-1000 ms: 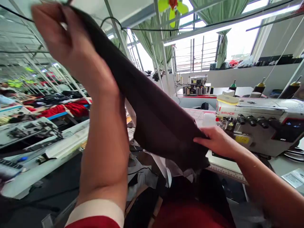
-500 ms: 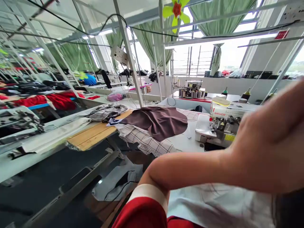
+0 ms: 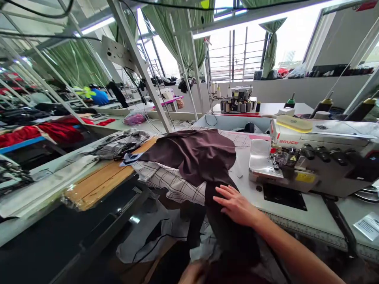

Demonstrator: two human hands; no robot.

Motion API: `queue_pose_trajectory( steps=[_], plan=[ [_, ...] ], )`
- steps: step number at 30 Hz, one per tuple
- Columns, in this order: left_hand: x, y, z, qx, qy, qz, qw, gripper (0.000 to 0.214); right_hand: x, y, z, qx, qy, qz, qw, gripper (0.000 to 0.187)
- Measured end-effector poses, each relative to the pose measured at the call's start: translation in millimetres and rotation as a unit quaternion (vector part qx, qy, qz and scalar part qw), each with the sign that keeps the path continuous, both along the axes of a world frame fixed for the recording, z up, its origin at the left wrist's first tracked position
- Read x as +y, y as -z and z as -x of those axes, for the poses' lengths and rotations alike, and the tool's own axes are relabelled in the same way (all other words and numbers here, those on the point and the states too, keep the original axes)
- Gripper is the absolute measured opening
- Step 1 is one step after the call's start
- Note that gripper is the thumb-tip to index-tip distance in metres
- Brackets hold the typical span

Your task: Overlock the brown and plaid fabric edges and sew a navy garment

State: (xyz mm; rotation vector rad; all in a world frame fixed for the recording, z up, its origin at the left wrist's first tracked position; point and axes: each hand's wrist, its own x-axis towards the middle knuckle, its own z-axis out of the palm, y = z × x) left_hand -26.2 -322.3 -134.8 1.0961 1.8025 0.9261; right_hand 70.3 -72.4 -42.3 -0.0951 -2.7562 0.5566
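Note:
My right hand lies flat with fingers spread on a dark brown cloth that hangs over the table's front edge onto my lap. The cloth is heaped over a checked white fabric on the sewing table. Just right of the hand stands a grey overlock sewing machine. My left hand shows only as a blurred part at the bottom edge, low against the dark cloth; its fingers are not clear.
A wooden board and grey checked fabric lie to the left. Metal frame posts rise behind the table. Another machine with thread cones stands at the back. Red garments cover benches far left. Fabric scraps lie on the floor.
The brown cloth, held up in both hands a second ago, now lies on the table. My left arm has dropped out of the raised position; my right hand rests flat on the cloth.

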Motion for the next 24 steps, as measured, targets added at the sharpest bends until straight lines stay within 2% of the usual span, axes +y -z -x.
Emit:
queue_pose_trajectory(
  steps=[2,4,6,8,9,11,12,14,15,16,18,20,22,24],
  plan=[
    [-2.9,-10.7,10.0,0.031,-0.067,0.005,0.997,0.019,-4.4,22.0,2.3,-0.025,0.006,-0.023,0.999,0.049],
    [19.0,-33.1,21.5,0.060,-0.111,-0.038,0.991,0.022,-5.8,31.7,2.1,-0.023,0.015,-0.020,0.999,0.049],
    [62.7,-60.1,39.5,0.099,-0.097,-0.124,0.983,0.021,-4.4,31.8,3.1,-0.025,0.014,-0.012,1.000,0.048],
    [120.7,-83.7,63.9,0.155,-0.078,-0.199,0.965,0.018,-2.1,28.1,5.9,-0.036,0.013,-0.004,0.999,0.047],
    [152.0,-92.2,77.1,0.180,-0.087,-0.220,0.955,0.018,-1.0,26.2,7.5,-0.042,0.012,0.000,0.999,0.047],
    [211.8,-101.8,102.2,0.228,-0.129,-0.211,0.942,0.018,0.7,24.6,9.7,-0.051,0.011,0.011,0.999,0.046],
    [237.5,-103.5,113.0,0.239,-0.128,-0.190,0.944,0.017,1.5,25.2,9.9,-0.050,0.008,0.017,0.999,0.046],
    [273.8,-104.6,130.4,0.233,-0.098,-0.154,0.955,0.008,3.3,28.6,8.4,-0.035,0.004,0.032,0.999,0.047],
    [283.1,-105.8,137.3,0.221,-0.088,-0.150,0.960,0.003,4.1,30.9,7.1,-0.012,0.013,0.043,0.999,0.049],
    [286.2,-108.4,143.4,0.199,-0.094,-0.164,0.962,0.005,4.8,33.1,5.7,0.022,0.040,0.059,0.997,0.052],
    [276.8,-118.5,154.6,0.135,-0.166,-0.246,0.945,0.010,4.9,35.1,4.1,0.101,0.141,0.119,0.978,0.061],
    [254.3,-132.1,166.0,0.067,-0.280,-0.350,0.891,0.013,2.0,31.8,5.1,0.117,0.225,0.212,0.944,0.064],
    [228.7,-141.7,178.0,0.036,-0.383,-0.421,0.822,0.016,-4.8,23.6,8.6,0.045,0.205,0.305,0.929,0.047],
    [206.7,-140.2,190.7,0.046,-0.459,-0.446,0.767,0.017,-14.8,14.3,12.6,-0.042,0.123,0.357,0.925,0.023]
  ],
)
